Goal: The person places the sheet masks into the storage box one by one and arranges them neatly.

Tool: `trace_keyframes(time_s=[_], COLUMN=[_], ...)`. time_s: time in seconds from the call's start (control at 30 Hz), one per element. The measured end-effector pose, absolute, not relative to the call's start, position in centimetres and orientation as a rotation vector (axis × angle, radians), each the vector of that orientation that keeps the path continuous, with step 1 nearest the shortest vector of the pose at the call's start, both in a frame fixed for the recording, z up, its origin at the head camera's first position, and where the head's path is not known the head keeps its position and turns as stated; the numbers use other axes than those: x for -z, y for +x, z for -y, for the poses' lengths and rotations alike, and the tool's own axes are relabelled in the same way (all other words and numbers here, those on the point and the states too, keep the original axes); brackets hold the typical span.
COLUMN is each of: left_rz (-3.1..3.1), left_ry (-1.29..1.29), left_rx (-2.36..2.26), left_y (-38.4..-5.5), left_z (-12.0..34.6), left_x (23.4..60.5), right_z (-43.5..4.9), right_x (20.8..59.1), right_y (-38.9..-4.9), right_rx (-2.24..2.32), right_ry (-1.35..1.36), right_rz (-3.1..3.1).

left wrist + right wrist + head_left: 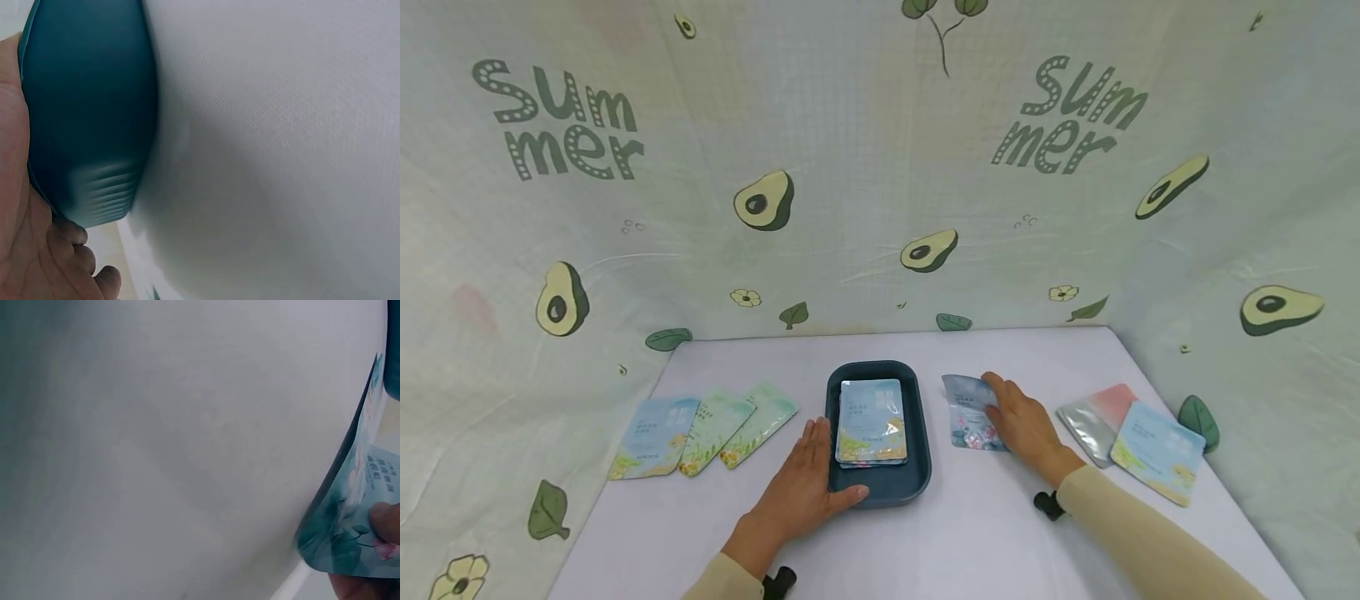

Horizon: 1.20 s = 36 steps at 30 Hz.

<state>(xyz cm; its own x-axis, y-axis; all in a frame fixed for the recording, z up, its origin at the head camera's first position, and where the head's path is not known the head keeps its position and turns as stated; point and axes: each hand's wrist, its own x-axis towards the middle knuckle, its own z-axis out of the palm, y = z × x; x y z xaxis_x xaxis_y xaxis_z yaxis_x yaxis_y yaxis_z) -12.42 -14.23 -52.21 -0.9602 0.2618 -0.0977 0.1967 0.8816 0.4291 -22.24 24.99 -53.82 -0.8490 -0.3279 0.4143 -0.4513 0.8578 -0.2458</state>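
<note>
Beige sleeves [1150, 533] come in from the near edge over a white table [962, 550]. Left hand [797, 492] lies against the side of a dark blue tray [887, 493], fingers nearly straight, thumb by its near corner. Stacked packets [871, 421] lie in the tray. Just right of it, the right hand [1022, 421] pinches a flower-printed packet [966, 410], bending it, thumb on its face. Three packets [655, 437] fan out at left; two overlapping packets [1159, 454] lie at right.
</note>
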Motion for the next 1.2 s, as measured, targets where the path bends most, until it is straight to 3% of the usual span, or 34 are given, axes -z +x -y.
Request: trace_keyframes(time_s=[0.53, 1.2], left_rz=[-2.886, -2.908], left_ry=[0.3, 0.343], left_rx=[-0.679, -0.597], left_y=[-12.2, -12.4], left_z=[14.0, 14.0], left_x=[52.2, 51.6], right_z=[-24.7, -22.9], right_x=[48.3, 45.1], right_y=[-23.7, -24.5], right_rx=[-0.864, -1.119], right_ry=[0.285, 0.135], right_rz=[2.752, 2.698])
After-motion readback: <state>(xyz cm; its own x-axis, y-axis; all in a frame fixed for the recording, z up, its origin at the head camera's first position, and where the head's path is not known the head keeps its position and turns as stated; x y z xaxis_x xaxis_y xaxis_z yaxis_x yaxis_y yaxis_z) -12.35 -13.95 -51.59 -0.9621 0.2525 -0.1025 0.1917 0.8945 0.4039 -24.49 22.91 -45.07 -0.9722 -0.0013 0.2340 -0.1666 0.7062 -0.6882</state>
